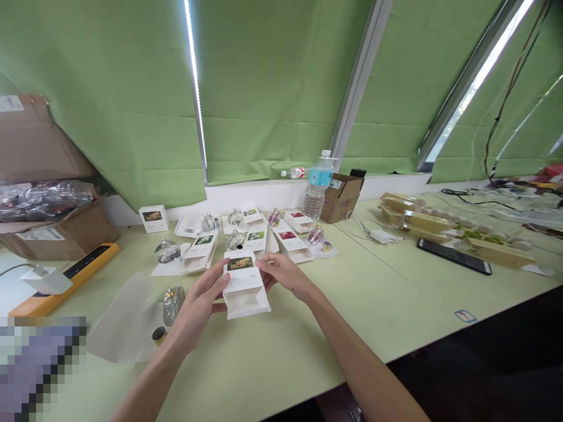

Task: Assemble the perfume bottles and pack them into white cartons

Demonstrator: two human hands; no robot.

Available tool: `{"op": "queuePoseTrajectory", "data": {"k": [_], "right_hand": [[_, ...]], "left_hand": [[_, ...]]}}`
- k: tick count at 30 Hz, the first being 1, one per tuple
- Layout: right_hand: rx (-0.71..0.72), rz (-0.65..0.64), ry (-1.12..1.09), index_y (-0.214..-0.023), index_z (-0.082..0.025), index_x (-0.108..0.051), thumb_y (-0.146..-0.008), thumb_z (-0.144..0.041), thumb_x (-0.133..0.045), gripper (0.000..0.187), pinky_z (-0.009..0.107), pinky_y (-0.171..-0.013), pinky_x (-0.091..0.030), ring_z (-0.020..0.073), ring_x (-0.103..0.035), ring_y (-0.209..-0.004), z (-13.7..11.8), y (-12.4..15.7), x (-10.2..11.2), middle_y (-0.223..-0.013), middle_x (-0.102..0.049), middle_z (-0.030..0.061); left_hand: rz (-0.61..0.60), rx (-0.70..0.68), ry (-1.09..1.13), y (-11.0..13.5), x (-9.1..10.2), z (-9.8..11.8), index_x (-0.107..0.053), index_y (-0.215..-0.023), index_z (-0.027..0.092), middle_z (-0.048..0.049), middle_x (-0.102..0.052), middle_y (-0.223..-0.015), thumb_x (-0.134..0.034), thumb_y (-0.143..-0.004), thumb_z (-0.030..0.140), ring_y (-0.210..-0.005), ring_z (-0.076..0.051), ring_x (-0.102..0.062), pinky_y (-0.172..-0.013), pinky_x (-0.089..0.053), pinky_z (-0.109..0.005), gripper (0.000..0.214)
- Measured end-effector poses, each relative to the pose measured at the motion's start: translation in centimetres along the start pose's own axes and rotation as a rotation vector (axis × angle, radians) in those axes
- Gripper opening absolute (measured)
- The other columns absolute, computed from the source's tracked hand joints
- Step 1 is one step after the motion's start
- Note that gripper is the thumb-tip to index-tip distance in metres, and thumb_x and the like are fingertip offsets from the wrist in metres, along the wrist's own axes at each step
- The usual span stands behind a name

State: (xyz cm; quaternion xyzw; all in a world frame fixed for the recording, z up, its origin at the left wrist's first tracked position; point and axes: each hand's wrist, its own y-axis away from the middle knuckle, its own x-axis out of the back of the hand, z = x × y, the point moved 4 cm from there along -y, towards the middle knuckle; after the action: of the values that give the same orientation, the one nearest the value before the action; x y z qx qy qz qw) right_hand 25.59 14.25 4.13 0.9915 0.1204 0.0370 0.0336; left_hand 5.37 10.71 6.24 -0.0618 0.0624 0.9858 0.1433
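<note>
A small white box (244, 280) with a yellow-flower picture was held just above the table (373, 305), in front of the person, its open end and flap facing the near edge. Both hands grasped it: the left hand (200, 305) pinched its left side, thumb on the front, and the right hand (285, 276) gripped the upper right edge.

Near the left forearm were a clear glass bottle (174, 305) with a gold neck, a dark-topped gold cap (159, 335) and a sheet of white paper (125, 316).

Beyond the hands lay several white cartons (201, 249) with flower pictures — green and red ones — among more glass bottles, some clear, some pinkish (315, 234). One carton (153, 218) stood upright at the back left.

Farther out, a large water bottle (317, 190) stood beside a brown cardboard box (341, 199). To the right were a white charger (382, 236) and a black phone (454, 256); to the left, an orange-edged power strip (83, 275) — and behind everything, green blinds (281, 76).
</note>
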Motion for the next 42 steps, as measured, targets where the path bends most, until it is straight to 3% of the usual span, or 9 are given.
{"op": "queuePoseTrajectory", "data": {"k": [5, 9, 15, 21, 27, 30, 34, 38, 42], "right_hand": [[0.046, -0.021, 0.003, -0.084, -0.016, -0.058, -0.079, -0.059, -0.060, 0.043, 0.029, -0.058, -0.056, 0.0178, -0.068, -0.064, -0.5, 0.2, -0.1, -0.073, -0.070, 0.0058], [0.099, -0.029, -0.013, -0.082, -0.016, -0.058, -0.079, -0.055, -0.063, 0.039, 0.029, -0.059, -0.055, 0.0170, -0.067, -0.065, -1.0, 0.5, -0.1, -0.074, -0.070, 0.0052], [0.124, -0.044, -0.029, -0.083, -0.016, -0.058, -0.081, -0.051, -0.063, 0.035, 0.031, -0.064, -0.055, 0.0170, -0.067, -0.069, -1.6, 1.0, -0.1, -0.079, -0.069, 0.0051], [0.143, -0.027, -0.050, -0.088, -0.017, -0.057, -0.080, -0.048, -0.065, 0.033, 0.034, -0.068, -0.056, 0.0193, -0.067, -0.079, -1.9, 1.1, -0.2, -0.087, -0.069, 0.0060], [0.149, -0.040, -0.070, -0.090, -0.018, -0.057, -0.081, -0.045, -0.065, 0.030, 0.037, -0.072, -0.056, 0.0199, -0.066, -0.083, -2.1, 1.3, -0.3, -0.089, -0.066, 0.0046], [0.162, -0.034, -0.074, -0.090, -0.019, -0.057, -0.081, -0.044, -0.065, 0.028, 0.037, -0.073, -0.057, 0.0202, -0.065, -0.085, -2.3, 1.4, -0.3, -0.090, -0.065, 0.0044], [0.173, -0.021, -0.067, -0.093, -0.020, -0.058, -0.082, -0.043, -0.065, 0.027, 0.037, -0.074, -0.057, 0.0206, -0.065, -0.089, -2.5, 1.5, -0.2, -0.090, -0.066, 0.0042], [0.173, -0.039, -0.069, -0.103, -0.021, -0.057, -0.083, -0.043, -0.064, 0.031, 0.039, -0.077, -0.056, 0.0210, -0.065, -0.091, -2.7, 1.6, -0.3, -0.091, -0.067, 0.0045], [0.191, -0.069, -0.088, -0.119, -0.025, -0.052, -0.083, -0.041, -0.064, 0.040, 0.038, -0.078, -0.056, 0.0206, -0.065, -0.092, -3.0, 1.8, -0.4, -0.099, -0.068, 0.0051]], "left_hand": [[-0.019, -0.015, 0.103, -0.1, -0.1, 0.0, -0.049, -0.134, 0.028, -0.0080, -0.064, -0.118, -0.061, -0.080, 0.050, -0.094, -0.022, -0.065, -0.071, -0.055, -0.032, 0.060], [-0.026, -0.041, 0.146, -0.1, 0.0, 0.1, -0.051, -0.133, 0.027, -0.0085, -0.062, -0.121, -0.062, -0.080, 0.047, -0.098, -0.024, -0.062, -0.074, -0.056, -0.035, 0.057], [-0.060, -0.118, 0.201, 0.1, 0.2, 0.5, -0.055, -0.130, 0.029, -0.0054, -0.051, -0.138, -0.051, -0.087, 0.046, -0.106, -0.026, -0.059, -0.071, -0.054, -0.030, 0.046], [0.007, -0.129, 0.065, -0.1, 0.6, 0.3, -0.054, -0.129, 0.035, 0.0000, -0.037, -0.150, -0.059, -0.084, 0.044, -0.110, -0.026, -0.058, -0.072, -0.054, -0.029, 0.046], [0.041, -0.165, -0.007, -0.1, 0.5, 0.3, -0.051, -0.132, 0.034, -0.0018, -0.037, -0.150, -0.059, -0.084, 0.044, -0.116, -0.027, -0.055, -0.079, -0.053, -0.031, 0.050], [-0.017, -0.181, 0.063, 0.0, 0.5, 0.5, -0.050, -0.133, 0.032, -0.0026, -0.036, -0.150, -0.050, -0.089, 0.044, -0.113, -0.028, -0.056, -0.078, -0.053, -0.033, 0.046], [-0.136, -0.221, 0.192, 0.2, 0.5, 0.8, -0.054, -0.131, 0.027, -0.0022, -0.029, -0.153, -0.045, -0.089, 0.030, -0.114, -0.030, -0.056, -0.080, -0.053, -0.035, 0.044], [-0.092, -0.215, 0.094, 0.1, 0.7, 0.5, -0.055, -0.129, 0.032, 0.0044, -0.025, -0.155, -0.050, -0.081, 0.017, -0.117, -0.028, -0.053, -0.082, -0.052, -0.031, 0.050], [-0.044, -0.206, 0.023, 0.0, 0.8, 0.2, -0.059, -0.124, 0.034, 0.0061, -0.025, -0.154, -0.052, -0.080, 0.017, -0.118, -0.028, -0.052, -0.083, -0.051, -0.031, 0.047]]}}
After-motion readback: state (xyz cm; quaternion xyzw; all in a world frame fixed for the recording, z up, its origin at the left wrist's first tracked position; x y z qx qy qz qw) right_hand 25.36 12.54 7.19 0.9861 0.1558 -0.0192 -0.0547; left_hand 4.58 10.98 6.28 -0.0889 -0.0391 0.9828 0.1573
